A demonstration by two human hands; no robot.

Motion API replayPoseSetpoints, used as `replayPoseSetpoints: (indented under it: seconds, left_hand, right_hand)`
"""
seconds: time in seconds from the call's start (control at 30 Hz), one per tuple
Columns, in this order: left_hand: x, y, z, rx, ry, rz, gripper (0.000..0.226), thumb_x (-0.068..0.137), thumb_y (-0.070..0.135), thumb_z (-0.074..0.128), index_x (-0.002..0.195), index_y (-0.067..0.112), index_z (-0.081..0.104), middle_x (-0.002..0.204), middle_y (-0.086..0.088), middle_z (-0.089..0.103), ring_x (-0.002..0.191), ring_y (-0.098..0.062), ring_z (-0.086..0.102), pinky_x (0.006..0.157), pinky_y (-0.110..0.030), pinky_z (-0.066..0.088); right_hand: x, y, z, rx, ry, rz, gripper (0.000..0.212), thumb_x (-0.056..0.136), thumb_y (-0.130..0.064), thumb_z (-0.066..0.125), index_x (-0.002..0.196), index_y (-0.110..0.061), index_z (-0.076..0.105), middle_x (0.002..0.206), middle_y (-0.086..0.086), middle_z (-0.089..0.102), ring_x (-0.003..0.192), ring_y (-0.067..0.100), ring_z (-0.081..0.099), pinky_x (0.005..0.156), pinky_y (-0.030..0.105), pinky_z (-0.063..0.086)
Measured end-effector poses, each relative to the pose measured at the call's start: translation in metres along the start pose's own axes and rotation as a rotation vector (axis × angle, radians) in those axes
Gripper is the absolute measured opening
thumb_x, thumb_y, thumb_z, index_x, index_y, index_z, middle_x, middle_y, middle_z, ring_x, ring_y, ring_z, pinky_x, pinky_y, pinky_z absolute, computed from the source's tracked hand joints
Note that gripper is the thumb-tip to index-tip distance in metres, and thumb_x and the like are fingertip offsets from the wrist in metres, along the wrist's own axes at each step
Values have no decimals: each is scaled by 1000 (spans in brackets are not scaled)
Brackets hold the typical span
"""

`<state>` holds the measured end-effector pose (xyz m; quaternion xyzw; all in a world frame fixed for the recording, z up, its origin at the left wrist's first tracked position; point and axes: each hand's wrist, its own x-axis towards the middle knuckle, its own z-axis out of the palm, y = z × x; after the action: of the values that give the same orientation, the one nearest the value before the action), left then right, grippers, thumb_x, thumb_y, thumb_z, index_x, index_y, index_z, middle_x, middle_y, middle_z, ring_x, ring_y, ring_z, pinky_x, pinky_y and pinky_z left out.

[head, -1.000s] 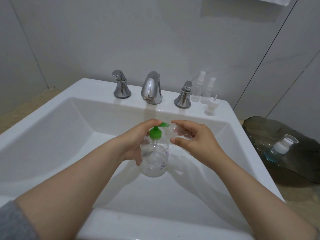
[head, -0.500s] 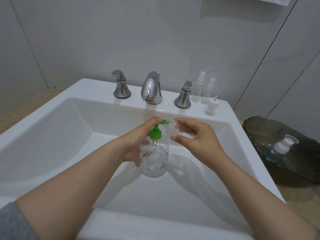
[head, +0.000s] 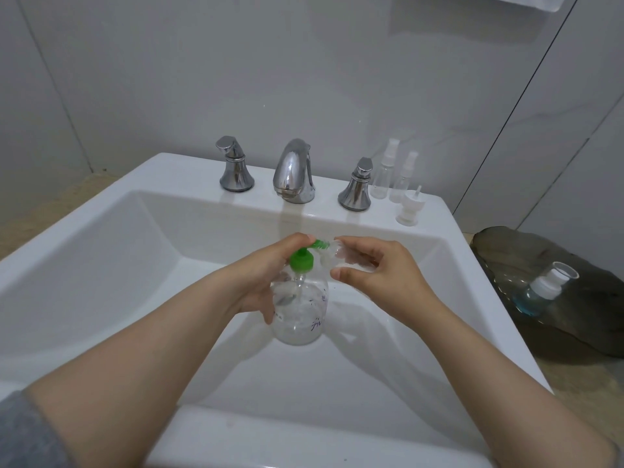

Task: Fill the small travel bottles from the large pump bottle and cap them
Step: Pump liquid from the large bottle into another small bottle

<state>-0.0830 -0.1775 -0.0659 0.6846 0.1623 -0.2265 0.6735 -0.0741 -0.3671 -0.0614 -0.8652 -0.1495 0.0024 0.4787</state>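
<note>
A clear pump bottle (head: 300,315) with a green pump head (head: 302,260) is held over the white sink basin (head: 101,265). My left hand (head: 260,278) grips its neck and shoulder, with one finger on top of the pump. My right hand (head: 378,275) holds a small clear travel bottle (head: 347,258) on its side, its open mouth against the green nozzle. Two capped small spray bottles (head: 383,173) (head: 403,179) stand on the sink ledge at the back right. A loose white spray cap (head: 409,207) rests in front of them.
A chrome faucet (head: 293,172) with two handles (head: 234,168) (head: 358,185) stands on the back ledge. A dark glass dish (head: 557,315) to the right of the sink holds a small bottle with blue liquid (head: 540,292). Grey tiled walls are behind.
The green pump head has risen slightly between the frames. My right hand keeps the small bottle at the nozzle, shifted very little.
</note>
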Motion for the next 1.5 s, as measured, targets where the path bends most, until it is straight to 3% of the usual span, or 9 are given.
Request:
replayPoseSetpoints:
  seconds: [0.23, 0.37, 0.63, 0.73, 0.93, 1.03, 1.13, 1.3, 1.5]
  left_hand:
    - [-1, -1, 1, 29, -27, -32, 78, 78, 80, 45, 142, 35, 45, 146, -8, 42, 135, -38, 42, 111, -69, 22]
    - [-1, -1, -1, 50, -38, -35, 98, 58, 87, 58, 140, 36, 48, 147, -9, 43, 134, -39, 43, 110, -71, 24]
    - [-1, -1, 1, 24, -16, 6, 97, 51, 77, 62, 136, 33, 51, 142, -14, 44, 133, -42, 44, 109, -73, 22]
    - [-1, 0, 2, 8, -8, 23, 73, 67, 69, 61, 127, 29, 56, 121, -11, 48, 122, -40, 50, 110, -70, 22]
    - [-1, 0, 2, 26, -5, 10, 73, 59, 64, 58, 122, 26, 60, 115, -8, 51, 103, -34, 53, 108, -67, 24]
    - [0, -1, 1, 32, -4, -2, 76, 58, 64, 59, 125, 27, 59, 118, -9, 50, 123, -40, 51, 109, -66, 23]
    - [0, -1, 1, 32, -19, -2, 77, 59, 66, 58, 126, 29, 59, 124, -9, 52, 114, -36, 53, 111, -67, 25]
    - [-2, -1, 2, 36, -23, -33, 79, 76, 78, 54, 141, 34, 46, 148, -10, 41, 134, -39, 41, 113, -68, 21]
    - [-1, 0, 2, 38, -8, -50, 75, 81, 77, 46, 143, 34, 43, 150, -9, 39, 137, -40, 38, 112, -70, 19]
  right_hand:
    - [-1, -2, 0, 19, 54, -35, 50, 75, -18, 80, 122, -27, 65, 105, -12, 70, 102, -2, 63, 94, 15, 45]
    - [-1, -2, 0, 7, 56, -48, 50, 76, -19, 80, 122, -28, 65, 104, -12, 70, 102, 2, 63, 94, 17, 46]
    - [0, -1, 0, 6, 46, -45, 49, 76, -19, 81, 122, -28, 65, 104, -11, 70, 102, 1, 63, 94, 16, 46]
    - [0, -1, 0, 25, 21, -30, 49, 75, -16, 80, 121, -26, 66, 107, -13, 70, 103, -5, 63, 92, 11, 45]
    - [0, 0, 1, -7, -2, -14, 49, 76, -18, 80, 121, -27, 66, 106, -13, 71, 103, -4, 63, 94, 14, 45]
    - [0, 1, 0, -14, 1, -18, 49, 75, -18, 80, 122, -26, 66, 105, -11, 71, 102, -2, 63, 94, 16, 45]
    - [0, 1, 0, -9, 3, -21, 50, 75, -17, 80, 122, -25, 66, 104, -10, 71, 101, -2, 64, 94, 17, 46]
    - [0, 2, 1, -2, 57, -45, 49, 75, -19, 81, 120, -30, 66, 103, -12, 71, 101, 3, 64, 96, 21, 47]
    - [0, 1, 1, 9, 65, -55, 49, 75, -18, 81, 120, -29, 66, 103, -13, 70, 101, 4, 63, 96, 20, 47]
